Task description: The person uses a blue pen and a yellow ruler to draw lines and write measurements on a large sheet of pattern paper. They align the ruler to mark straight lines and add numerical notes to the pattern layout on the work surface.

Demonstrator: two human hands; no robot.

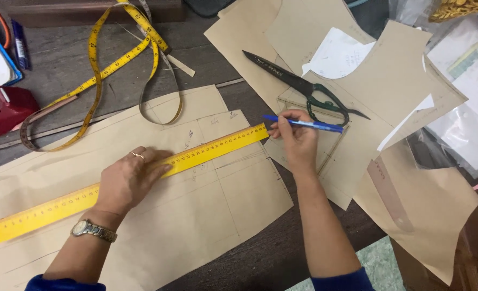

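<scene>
Your left hand [131,180] lies flat, pressing the yellow ruler [120,186] onto the brown pattern paper [206,215], while your right hand [298,141] grips a blue pen [303,124] at the ruler's far right end.

Even, soft indoor light from above; no hard shadows, only faint ones under the left hand [131,180] & forearms. Mild glare on clear plastic bags [465,129] at right. Focus sharp mid-frame; slight wide-angle bending & softness at edges.

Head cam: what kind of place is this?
Likely a tailoring or pattern-making workbench: brown paper pattern pieces, a yellow tape measure and black shears. Left hand presses a yellow ruler; right hand holds a blue pen.
</scene>
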